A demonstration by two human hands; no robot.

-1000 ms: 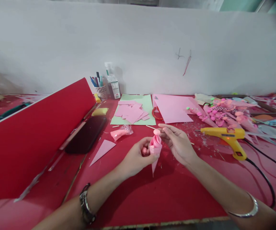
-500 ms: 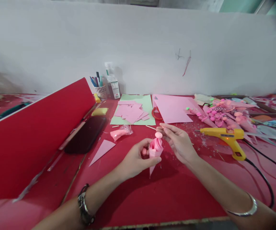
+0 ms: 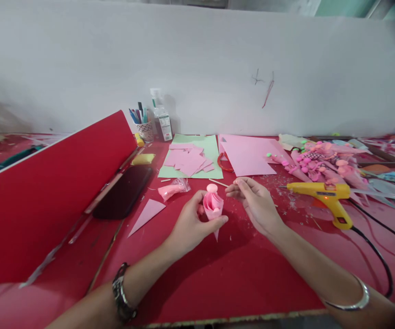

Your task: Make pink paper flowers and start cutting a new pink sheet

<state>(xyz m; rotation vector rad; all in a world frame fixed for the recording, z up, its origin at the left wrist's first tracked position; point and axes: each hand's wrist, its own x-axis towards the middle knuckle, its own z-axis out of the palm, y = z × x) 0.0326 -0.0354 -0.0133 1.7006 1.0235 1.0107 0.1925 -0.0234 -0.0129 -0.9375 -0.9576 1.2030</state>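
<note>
Around a rolled pink paper cone (image 3: 214, 211) my left hand (image 3: 192, 219) is closed, thumb across its front. The cone's tip points down, and layered paper shows in its mouth. A round pink clay ball (image 3: 212, 188) sits at the top of the mouth, with a smaller ball on the front rim. More pink clay shows behind the left fingers, partly hidden. Just right of the cone, apart from it, my right hand (image 3: 252, 201) has thumb and fingertips pinched together; what they hold, if anything, is too small to name. A thin stick (image 3: 218, 182) lies by its fingertips.
A yellow glue gun (image 3: 321, 192) with a lit light lies right, its black cable trailing. Behind it are several decorated pink cones (image 3: 316, 160). Pink paper pieces (image 3: 187, 160) lie on green paper. A bag of pink clay (image 3: 172, 189), paper triangle (image 3: 146, 217) and phone (image 3: 122, 192) are left.
My left hand has shifted the cone slightly left and up, tilting its mouth more towards me. The gap to my right hand has widened; the right hand stays nearly in place, still pinched.
</note>
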